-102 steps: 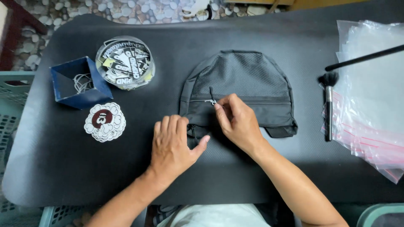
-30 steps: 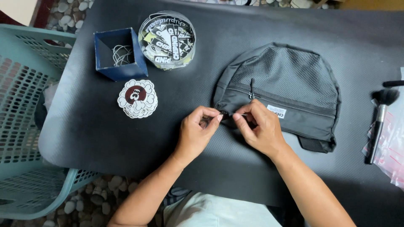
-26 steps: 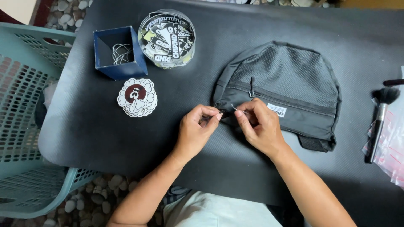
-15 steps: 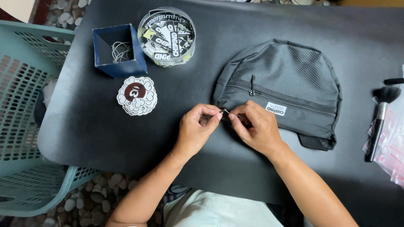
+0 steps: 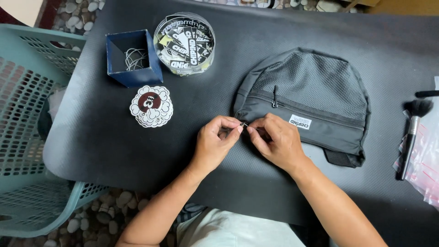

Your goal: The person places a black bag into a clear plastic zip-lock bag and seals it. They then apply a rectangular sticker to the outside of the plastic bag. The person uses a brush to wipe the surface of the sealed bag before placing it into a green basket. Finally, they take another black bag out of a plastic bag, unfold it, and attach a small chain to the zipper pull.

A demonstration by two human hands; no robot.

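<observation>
A dark grey mesh-fronted pouch bag (image 5: 311,98) lies flat on the black table mat (image 5: 100,137), with a zip pull on its front and a small white label. My left hand (image 5: 217,139) and my right hand (image 5: 274,139) meet at the bag's lower left corner. Both pinch a tiny metal piece (image 5: 244,124) between their fingertips. I cannot tell whether it is a small ball chain or a zip pull.
A blue open box (image 5: 132,57) with thin ball chains stands at the back left, beside a round clear tub (image 5: 184,43) of stickers. A cloud-shaped tag stack (image 5: 151,106) lies in front. A teal plastic basket (image 5: 27,137) stands left; a brush (image 5: 411,132) and clear bags (image 5: 427,160) lie right.
3.4 s ago my left hand lay flat on the mat and my right was at the front zip. Both hands now pinch the small metal piece at the bag's corner. The view has shifted left.
</observation>
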